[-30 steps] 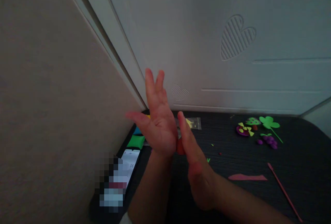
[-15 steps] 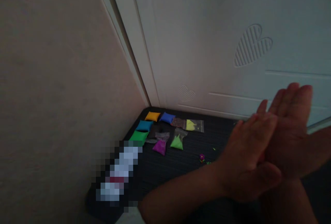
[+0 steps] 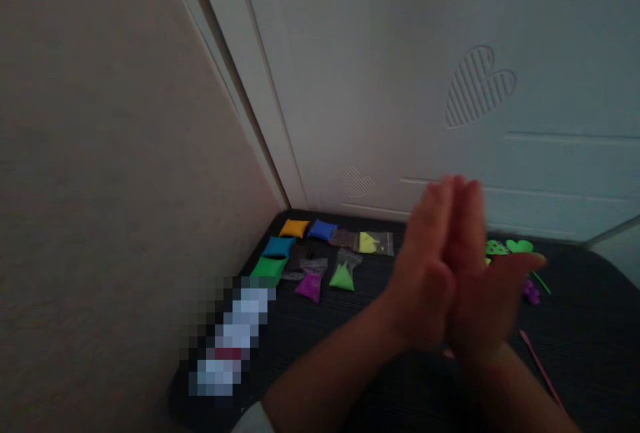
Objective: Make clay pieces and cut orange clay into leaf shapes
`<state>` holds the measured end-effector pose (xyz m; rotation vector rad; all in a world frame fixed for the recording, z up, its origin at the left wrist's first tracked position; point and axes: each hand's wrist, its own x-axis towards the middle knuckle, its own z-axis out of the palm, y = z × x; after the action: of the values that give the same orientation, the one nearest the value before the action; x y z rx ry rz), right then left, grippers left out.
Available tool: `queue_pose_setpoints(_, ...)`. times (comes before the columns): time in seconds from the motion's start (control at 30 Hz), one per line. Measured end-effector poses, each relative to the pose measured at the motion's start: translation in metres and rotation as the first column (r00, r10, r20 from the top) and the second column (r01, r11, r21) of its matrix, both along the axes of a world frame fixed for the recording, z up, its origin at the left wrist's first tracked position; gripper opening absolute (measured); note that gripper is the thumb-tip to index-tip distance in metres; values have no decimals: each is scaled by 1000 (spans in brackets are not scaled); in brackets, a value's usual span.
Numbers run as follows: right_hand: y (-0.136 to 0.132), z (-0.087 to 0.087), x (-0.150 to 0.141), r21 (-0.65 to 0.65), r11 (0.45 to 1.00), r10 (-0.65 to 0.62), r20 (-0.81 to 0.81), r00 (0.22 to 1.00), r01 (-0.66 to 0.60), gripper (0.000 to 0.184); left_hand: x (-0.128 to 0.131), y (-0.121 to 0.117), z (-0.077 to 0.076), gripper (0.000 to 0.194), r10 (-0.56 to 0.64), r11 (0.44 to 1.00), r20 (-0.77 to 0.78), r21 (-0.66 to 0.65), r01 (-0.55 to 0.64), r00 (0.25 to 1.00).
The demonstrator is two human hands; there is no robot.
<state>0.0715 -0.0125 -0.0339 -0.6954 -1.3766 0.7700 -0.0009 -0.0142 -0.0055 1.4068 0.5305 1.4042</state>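
Palms meet over a dark, wood-grained tabletop (image 3: 595,333), where a person's bare left hand (image 3: 423,273) and bare right hand (image 3: 483,293) press flat against each other, slightly blurred. The fingers of both are straight and held close together, pointing up, the left thumb lying near its own palm and the right thumb jutting out to the side. Whether a piece of material sits between the palms cannot be seen; if one does, it is wholly hidden there, and its shaping appears to be under way rather than finished. Beyond the right hand, partly screened by it, several pieces look already formed: a bright green clover-like shape (image 3: 520,246) with a thin green stem (image 3: 541,282), a green spotted piece (image 3: 497,247) and a purple cluster of small lumps (image 3: 531,292). A slim pink rod (image 3: 543,370) lies nearer, touched by neither hand. At far left, coloured material remains in its packets, among them a clear bag of lime green (image 3: 343,277), a clear bag of purple (image 3: 309,286) and a plump orange-yellow pouch (image 3: 295,228), suggesting ample supply. How much shaping is left cannot be judged from this view.
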Motion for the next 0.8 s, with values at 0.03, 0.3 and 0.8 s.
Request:
queue_pose_setpoints(0.03, 6, 7, 14, 22, 999, -46, -43, 998, 47, 67, 8, -4, -9, 78, -86, 985, -187, 133, 112, 978)
queue_pose_setpoints(0.3, 9, 22, 34, -30, 997, -80, -322, 943, 75, 61, 20, -3, -27, 75, -38, 945, -270, 305, 123, 962)
queue_pose_setpoints(0.8, 10, -2, 3, -59, 990, -127, 49, 991, 130, 69, 6, -2, -12, 70, 8, 997, 49, 83, -12, 999)
